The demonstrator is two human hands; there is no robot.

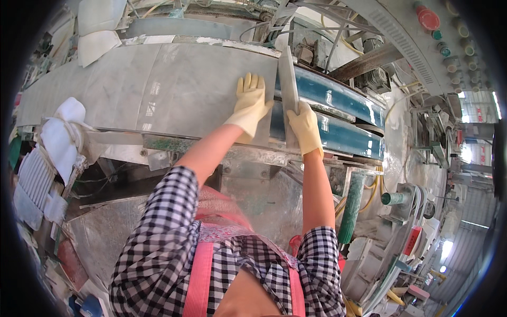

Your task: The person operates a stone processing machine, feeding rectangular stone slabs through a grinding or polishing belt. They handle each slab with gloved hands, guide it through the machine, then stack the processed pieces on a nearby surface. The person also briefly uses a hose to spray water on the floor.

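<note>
1. Left hand (pixel 250 105) lies flat, gloved fingers (pixel 248 83) together and unclamped, on the large grey slab (pixel 158 87).
2. Right hand (pixel 306 126) has fingers clamped on the narrow grey strip (pixel 288 79), standing on edge beside the slab, on the blue conveyor belt (pixel 338 95).
3. Step in hand appears to be aligning the pieces; next calls for steady guiding.

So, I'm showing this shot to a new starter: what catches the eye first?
Two pale gloved hands at the centre: the left hand lies flat on a wide grey slab, and the right hand grips a narrow grey strip stood on edge beside it. Behind runs a blue conveyor belt, with a red round button top right.
</note>
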